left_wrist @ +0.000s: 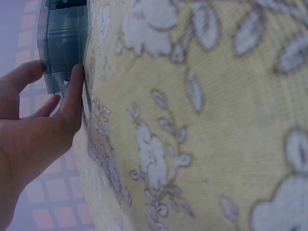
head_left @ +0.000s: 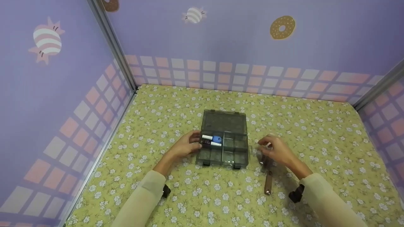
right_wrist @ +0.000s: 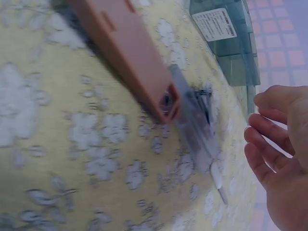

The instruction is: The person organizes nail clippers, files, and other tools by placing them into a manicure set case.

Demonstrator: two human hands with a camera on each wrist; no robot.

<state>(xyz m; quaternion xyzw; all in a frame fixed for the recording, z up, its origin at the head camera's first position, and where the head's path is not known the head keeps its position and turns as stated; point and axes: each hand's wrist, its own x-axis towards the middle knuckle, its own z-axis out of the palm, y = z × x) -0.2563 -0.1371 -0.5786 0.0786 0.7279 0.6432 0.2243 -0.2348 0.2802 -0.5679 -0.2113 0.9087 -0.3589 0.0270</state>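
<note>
A see-through grey-green compartment box [head_left: 222, 149] lies with its lid [head_left: 224, 122] swung back on the flowered cloth. Its upper left section holds a small blue piece with a white end [head_left: 217, 139] and a dark piece with a white end [head_left: 216, 144]. My left hand [head_left: 186, 145] rests its fingertips against the box's left side wall. To the right of the box, my right hand [head_left: 276, 149] hovers with loosely bent fingers and nothing between them. Below it lie a brown-handled tool [right_wrist: 130, 57] and a clear packet [right_wrist: 195, 120] with slim dark items beside it.
Flowered cloth [head_left: 151, 201] covers the tabletop. Purple panels [head_left: 233, 41] with a checked border enclose the back and both sides, joined by metal posts [head_left: 115, 44]. A printed label [right_wrist: 214, 24] is stuck on the box's outer wall.
</note>
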